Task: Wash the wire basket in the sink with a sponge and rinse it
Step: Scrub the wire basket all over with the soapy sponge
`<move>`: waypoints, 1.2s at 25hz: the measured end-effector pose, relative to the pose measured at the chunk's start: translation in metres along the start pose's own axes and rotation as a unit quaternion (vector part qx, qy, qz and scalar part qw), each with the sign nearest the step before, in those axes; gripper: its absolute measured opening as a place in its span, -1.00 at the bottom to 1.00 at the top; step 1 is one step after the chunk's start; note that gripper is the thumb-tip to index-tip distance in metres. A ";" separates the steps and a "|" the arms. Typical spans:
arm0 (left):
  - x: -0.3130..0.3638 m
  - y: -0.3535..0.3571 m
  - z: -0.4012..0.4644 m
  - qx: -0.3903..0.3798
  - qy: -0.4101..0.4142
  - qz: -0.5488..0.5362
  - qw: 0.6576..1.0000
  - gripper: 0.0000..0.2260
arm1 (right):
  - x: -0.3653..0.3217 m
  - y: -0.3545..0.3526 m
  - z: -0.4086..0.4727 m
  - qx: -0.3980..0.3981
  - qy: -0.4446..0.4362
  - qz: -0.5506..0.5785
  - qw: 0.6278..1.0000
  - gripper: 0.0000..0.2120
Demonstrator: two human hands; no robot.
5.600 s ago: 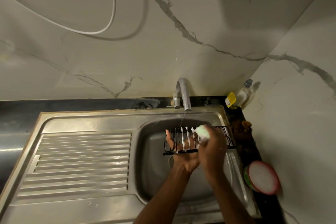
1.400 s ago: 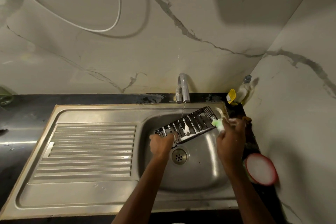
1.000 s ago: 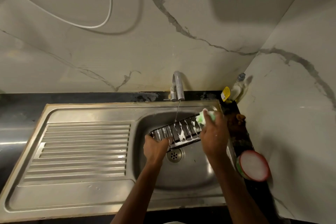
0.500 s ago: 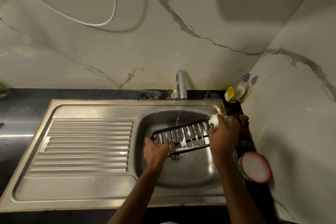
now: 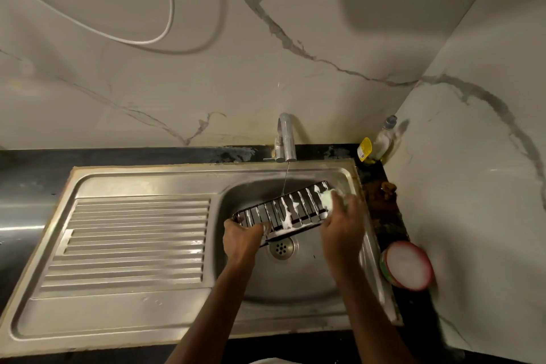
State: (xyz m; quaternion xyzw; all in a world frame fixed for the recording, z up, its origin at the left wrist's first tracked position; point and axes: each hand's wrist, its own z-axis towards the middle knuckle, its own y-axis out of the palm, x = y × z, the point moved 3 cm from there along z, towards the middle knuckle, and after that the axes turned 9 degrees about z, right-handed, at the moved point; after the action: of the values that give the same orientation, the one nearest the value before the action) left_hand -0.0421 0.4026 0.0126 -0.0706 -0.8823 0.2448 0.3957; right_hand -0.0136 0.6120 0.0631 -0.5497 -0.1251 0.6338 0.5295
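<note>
Got the wire basket (image 5: 283, 211) tilted over the sink (image 5: 295, 289) bowl, under a thin trickle from the tap (image 5: 286, 139). My left hand (image 5: 242, 235) grips its near-left corner; my right hand (image 5: 344, 226) squeezes the sponge (image 5: 329, 199) against the far end. It seems light and stiff but soapy-slick, so I'd hold the frame rim, not the thin wires.

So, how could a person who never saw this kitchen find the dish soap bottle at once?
Start at the tap behind the sink and look right along the dark counter to the wall corner. The soap bottle leans there, pale with a grey cap and yellow label, unlike the round red-rimmed tub nearer the person.
</note>
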 end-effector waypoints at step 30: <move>-0.008 0.001 0.008 -0.072 0.025 -0.001 0.997 -0.34 | -0.065 0.029 -0.026 -0.053 0.048 0.085 0.994 -0.68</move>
State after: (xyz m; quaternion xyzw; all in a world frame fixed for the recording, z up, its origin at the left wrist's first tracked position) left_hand -0.0426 0.3984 0.0023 -0.1044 -0.8876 0.1783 0.4117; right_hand -0.0179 0.5368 0.0688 -0.6157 -0.0863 0.6416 0.4493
